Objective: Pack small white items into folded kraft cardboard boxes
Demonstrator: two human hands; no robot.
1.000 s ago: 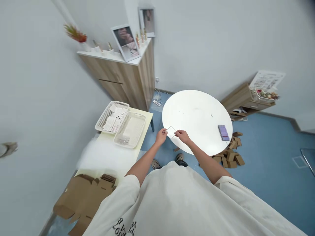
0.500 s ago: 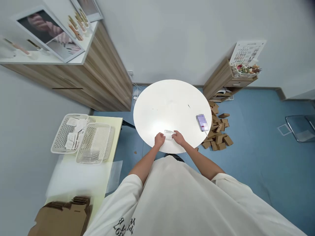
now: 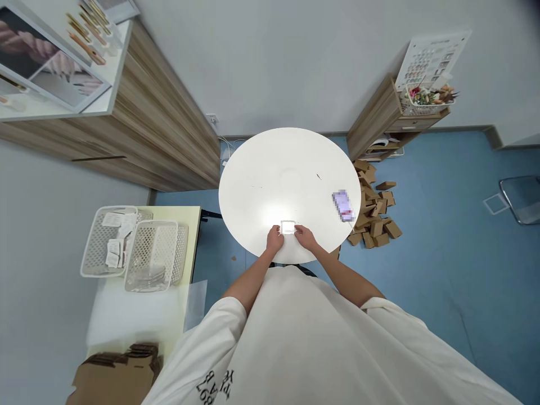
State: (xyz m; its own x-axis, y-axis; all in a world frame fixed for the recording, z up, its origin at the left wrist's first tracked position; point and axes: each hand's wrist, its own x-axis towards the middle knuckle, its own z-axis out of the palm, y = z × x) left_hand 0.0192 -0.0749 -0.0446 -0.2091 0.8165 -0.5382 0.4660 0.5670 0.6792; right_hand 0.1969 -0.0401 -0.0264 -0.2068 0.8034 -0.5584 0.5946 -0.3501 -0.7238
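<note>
Near the front edge of the round white table (image 3: pixel 253 163), a small clear, whitish flat rectangular piece (image 3: pixel 288 227) is between my two hands; its exact kind is too small to make out. My left hand (image 3: pixel 275 239) grips its left edge with closed fingers. At the opposite edge my right hand (image 3: pixel 304 236) pinches it between thumb and fingers. A purple phone-like object (image 3: pixel 343 205), blurred by pixelation, lies to the right with a white cable. A tiny dark sliver (image 3: pixel 319 176) rests further back on the tabletop.
Two white perforated baskets (image 3: pixel 175 253) with papers and clear pieces stand on the pale side table (image 3: pixel 192 225) at left. Folded cardboard (image 3: pixel 116 382) lies in front of them. Several small brown boxes (image 3: pixel 377 225) are heaped on the floor at right. Wooden cabinets (image 3: pixel 169 112) line the wall.
The clear piece looks flatter and squarer, with a bright reflection on it. My hands keep hold of its two sides and have barely moved. The camera view has shifted slightly.
</note>
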